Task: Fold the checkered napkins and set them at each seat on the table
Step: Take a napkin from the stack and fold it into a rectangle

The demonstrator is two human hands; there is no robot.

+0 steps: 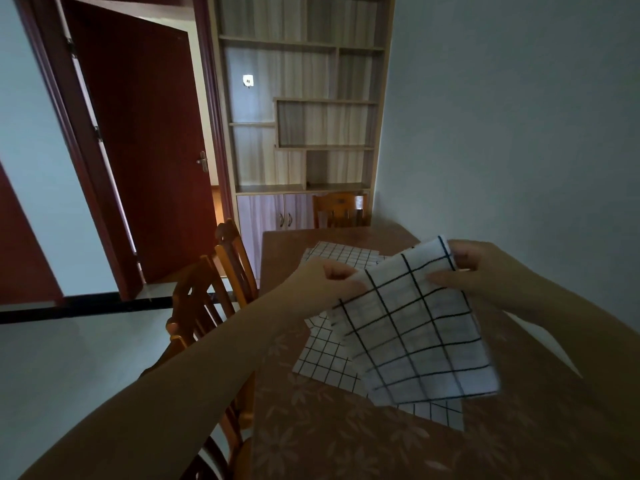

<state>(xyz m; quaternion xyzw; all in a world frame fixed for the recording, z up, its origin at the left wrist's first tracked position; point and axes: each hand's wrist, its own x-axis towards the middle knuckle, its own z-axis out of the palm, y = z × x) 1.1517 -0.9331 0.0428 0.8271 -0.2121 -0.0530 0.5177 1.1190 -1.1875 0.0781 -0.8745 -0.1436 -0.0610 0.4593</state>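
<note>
Checkered napkin (412, 327) held above the table (332, 441), one top corner pinched in each of my hands.

My left hand (327, 277) and right hand (474, 268) grip it with curled fingers; its hanging cloth hides most of the flat napkins (320, 362) below. Further napkins (341, 254) lie beyond, partly behind my left hand. Chairs (207, 292) stand on the left, and a shelf unit (301, 109) is at the back.

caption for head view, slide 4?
Both hands, left and right, hold a checkered napkin above the table.
</note>
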